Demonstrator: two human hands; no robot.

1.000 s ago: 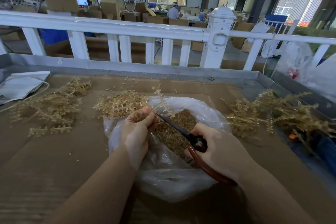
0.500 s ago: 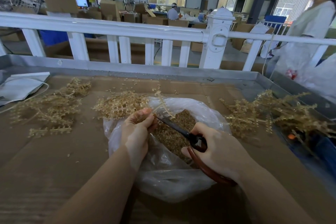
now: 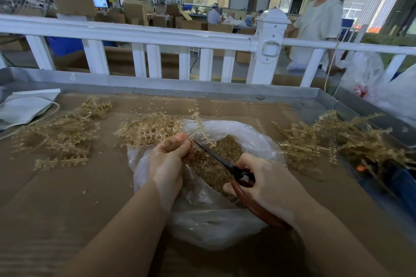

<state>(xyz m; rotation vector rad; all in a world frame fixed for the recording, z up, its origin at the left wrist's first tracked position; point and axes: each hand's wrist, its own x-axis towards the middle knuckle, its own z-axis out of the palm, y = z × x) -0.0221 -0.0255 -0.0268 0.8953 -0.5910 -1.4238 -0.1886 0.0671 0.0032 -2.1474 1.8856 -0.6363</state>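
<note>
Sprue (image 3: pixel 198 127) x1, pinched in ur L hand (image 3: pixel 170 159) over bag (image 3: pixel 225 227) x1 | scissors (image 3: pixel 225 162) x1, R hand (image 3: pixel 267 184) curled thru handles, blades at sprue | loose sprue piles x3

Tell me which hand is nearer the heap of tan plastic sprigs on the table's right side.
Right. The right hand, gripping the scissors, sits just left of that heap; the left hand, pinching a sprig, is farther left.

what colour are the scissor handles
Reddish brown, on the scissors that the right hand grips; seen in the head view.
</note>
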